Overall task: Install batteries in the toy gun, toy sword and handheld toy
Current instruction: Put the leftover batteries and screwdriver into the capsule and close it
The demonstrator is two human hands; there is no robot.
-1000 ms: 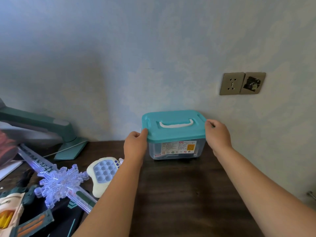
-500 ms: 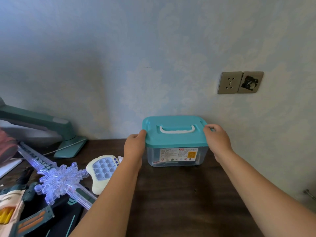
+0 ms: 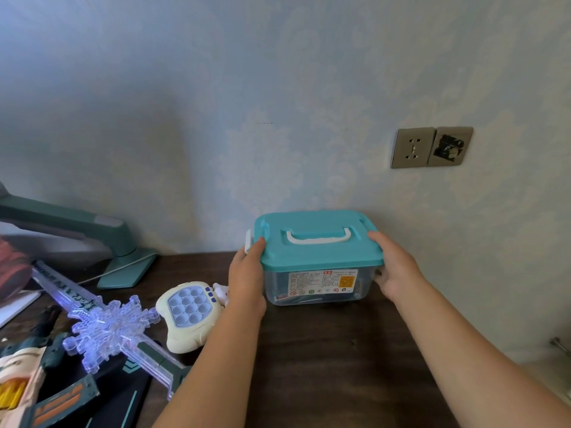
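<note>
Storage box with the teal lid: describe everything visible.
The storage box has a clear plastic body, a teal lid with a white handle lying flat, and a printed label in front. It stands upright on the dark desk by the wall. The left hand holds its left end, thumb on the lid; the right hand holds its right end.

A teal-lidded box (image 3: 318, 251) is set by the back edge of the desk (image 3: 333, 359), while a handheld toy (image 3: 188, 313), toy sword (image 3: 105, 329) and toy gun (image 3: 18, 375) are laid at its left.

Head-worn camera faces forward and down, close over the desk (image 3: 340, 350)
</note>
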